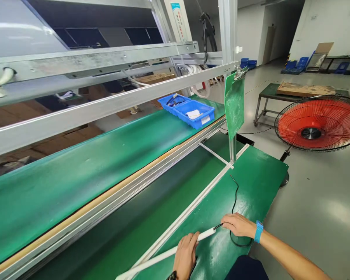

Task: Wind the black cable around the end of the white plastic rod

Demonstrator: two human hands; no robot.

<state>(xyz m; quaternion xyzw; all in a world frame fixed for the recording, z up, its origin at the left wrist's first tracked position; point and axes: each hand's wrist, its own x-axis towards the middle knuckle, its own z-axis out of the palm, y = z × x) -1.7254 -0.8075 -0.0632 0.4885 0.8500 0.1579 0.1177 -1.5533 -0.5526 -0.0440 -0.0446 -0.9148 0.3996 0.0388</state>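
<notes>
My left hand point(187, 251) is closed round a long white tube point(160, 257) that runs down to the lower left along the green bench top point(259, 171). Out of the tube's right end comes a thin black cable point(237, 190). Just beyond that end, my right hand point(238, 224) pinches the cable between its fingers. The cable loops below the right hand, and its free end lies further up the bench. A blue band point(259, 231) circles the right wrist.
Behind the bench runs a green conveyor belt point(105, 155) with two joined blue bins point(195, 112) on it. A green clipboard point(234, 103) hangs from an aluminium post. A red fan point(317, 123) stands at the right. Metal rails point(119, 95) cross above the belt.
</notes>
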